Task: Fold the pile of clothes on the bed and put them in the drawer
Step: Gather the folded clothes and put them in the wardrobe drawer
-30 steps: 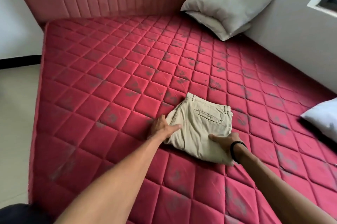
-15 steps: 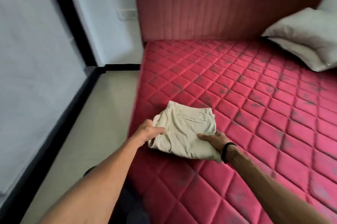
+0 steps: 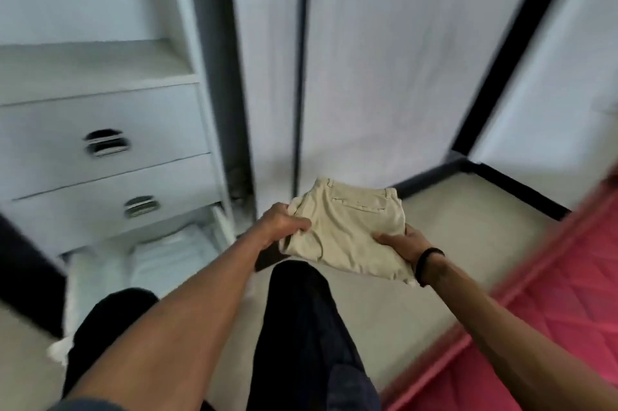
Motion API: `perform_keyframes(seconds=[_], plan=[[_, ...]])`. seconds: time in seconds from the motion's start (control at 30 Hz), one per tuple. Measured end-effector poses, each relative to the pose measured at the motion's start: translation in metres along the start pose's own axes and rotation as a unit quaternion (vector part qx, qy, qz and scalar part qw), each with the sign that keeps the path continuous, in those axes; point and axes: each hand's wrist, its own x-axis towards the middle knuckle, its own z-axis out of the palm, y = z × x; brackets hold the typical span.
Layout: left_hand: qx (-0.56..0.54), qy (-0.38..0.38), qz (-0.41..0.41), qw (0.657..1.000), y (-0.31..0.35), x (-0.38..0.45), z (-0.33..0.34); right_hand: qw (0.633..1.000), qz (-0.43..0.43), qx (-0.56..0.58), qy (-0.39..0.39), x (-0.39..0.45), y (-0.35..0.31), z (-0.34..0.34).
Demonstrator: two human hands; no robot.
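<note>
Gripping the folded beige trousers (image 3: 347, 230) at both sides, left hand (image 3: 282, 226) and right hand (image 3: 403, 243) pinch the cloth with curled fingers (image 3: 384, 238), above the floor (image 3: 431, 236) near the open bottom drawer (image 3: 143, 263).

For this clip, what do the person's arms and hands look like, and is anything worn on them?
Both forearms are bare, with no sleeves showing up to the frame edge. The right hand has a thin black band around the wrist. The left hand wears nothing: no glove, ring or watch is visible. Motion blur hides finer marks.
</note>
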Motion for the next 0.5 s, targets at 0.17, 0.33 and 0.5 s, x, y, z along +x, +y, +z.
perform_keyframes(seconds=[0.17, 0.33, 0.5], plan=[[-0.053, 0.134, -0.085, 0.986, -0.111, -0.029, -0.138, 0.981, -0.024, -0.11, -0.156, 0.028, -0.061, 0.169], [-0.134, 0.191, -0.173, 0.957, -0.217, -0.057, -0.208, 0.948, -0.021, -0.202, -0.244, 0.045, -0.073, 0.31], [-0.144, 0.221, -0.243, 0.933, -0.319, -0.053, -0.251, 0.915, -0.009, -0.273, -0.296, 0.066, -0.05, 0.441]])
